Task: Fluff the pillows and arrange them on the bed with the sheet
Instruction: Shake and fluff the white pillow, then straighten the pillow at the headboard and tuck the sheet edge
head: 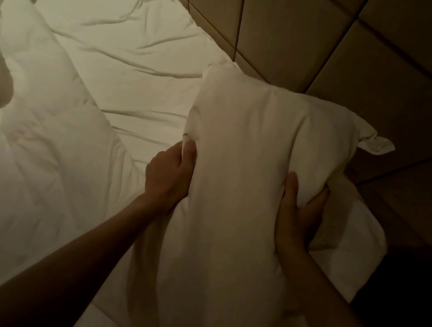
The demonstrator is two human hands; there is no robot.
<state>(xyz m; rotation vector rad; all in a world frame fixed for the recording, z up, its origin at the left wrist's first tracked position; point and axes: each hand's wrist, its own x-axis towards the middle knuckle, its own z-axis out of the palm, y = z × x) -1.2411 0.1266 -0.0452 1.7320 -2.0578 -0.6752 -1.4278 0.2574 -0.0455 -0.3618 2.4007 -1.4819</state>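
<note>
At the head end of the bed, close beside the padded tan headboard of square panels (301,29): a long plump white fabric pillow (239,172), held lengthwise between two bare hands and raised over the bed's right edge. Left hand (170,176) clamped on the pillow's left side, thumb on top and pressed into the cloth, fingers tucked beneath and out of sight. Right hand (297,213) clamped on the pillow's right side, thumb laid along the upper face, fingers curled under the bulging edge. Both forearms bare, reaching in from the lower corners. Pillow squeezed narrower at the grip and fuller above it, with a loose flap of the pillowcase (376,146) poking out at the far right corner, over the headboard. Under and just right of the held pillow, a second white pillow (353,236), lying flat near the bed's edge and partly hidden. To the left, the white fitted bedsheet (133,37), wrinkled in long creases, stretched up to the headboard. Farther left and nearer, a rumpled white duvet (24,133), heaped over the sheet, with a dark fold of shadow near its upper left. Dim, warm lighting throughout; dark floor area at lower right, details unclear.
</note>
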